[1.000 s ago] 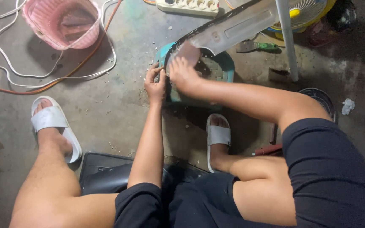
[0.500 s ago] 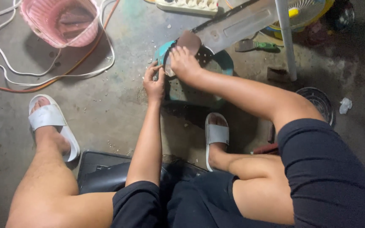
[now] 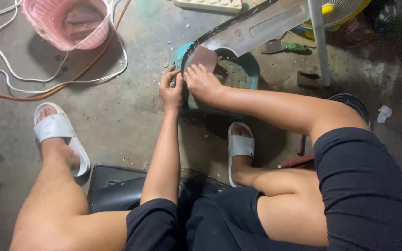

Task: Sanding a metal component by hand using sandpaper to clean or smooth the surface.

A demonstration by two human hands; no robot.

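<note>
Grey curved metal panel (image 3: pixel 257 25) lies across the teal woven stool (image 3: pixel 247 74); my left hand (image 3: pixel 170 90) pinches its edge, right hand (image 3: pixel 202 82) pressed flat beside.

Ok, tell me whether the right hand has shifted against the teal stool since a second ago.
No. The right hand rests at the near left edge of the teal stool, beside the left hand, as before; only the camera drifted.

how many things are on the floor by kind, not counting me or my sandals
pink basket: 1
teal stool: 1
grey metal part: 1
power strip: 1
cables: 2, white and orange
green-handled tool: 1
yellow fan: 1
Total: 8
Both hands, left and right, rest on the stool by the metal part.
</note>
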